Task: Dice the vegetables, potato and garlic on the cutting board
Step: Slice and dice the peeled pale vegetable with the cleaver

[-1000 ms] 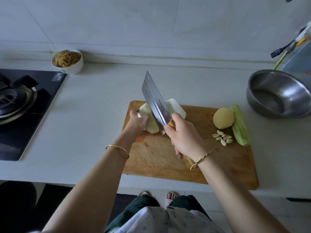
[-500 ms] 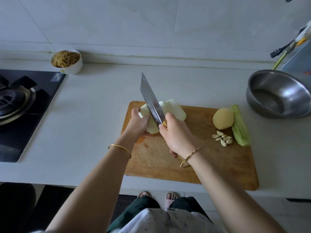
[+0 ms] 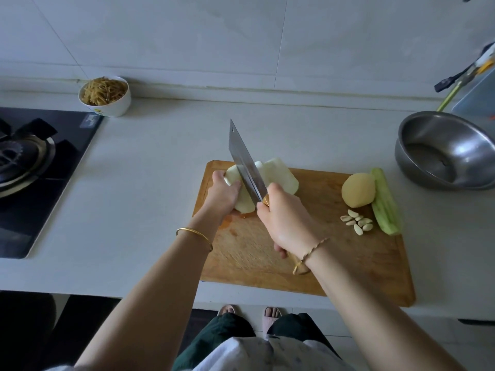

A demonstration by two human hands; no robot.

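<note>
A wooden cutting board [image 3: 348, 263] lies under both hands. The left hand [image 3: 222, 195] holds down a pale peeled vegetable [image 3: 278, 178]; the right hand [image 3: 286, 218], just beside, grips a cleaver [image 3: 245, 162] whose blade meets it. Right of that hand: green vegetable strip [image 3: 385, 202], potato [image 3: 358, 190], garlic cloves [image 3: 357, 223]

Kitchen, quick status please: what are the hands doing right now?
Left hand holds pale peeled vegetable on cutting board. Right hand grips cleaver, blade over it. Potato, garlic cloves, green stalk lie aside, untouched. Nothing blocking.

Whole potato [image 3: 358, 190], garlic cloves [image 3: 357, 224], pale gourd [image 3: 284, 178] — on wooden board [image 3: 348, 263].
</note>
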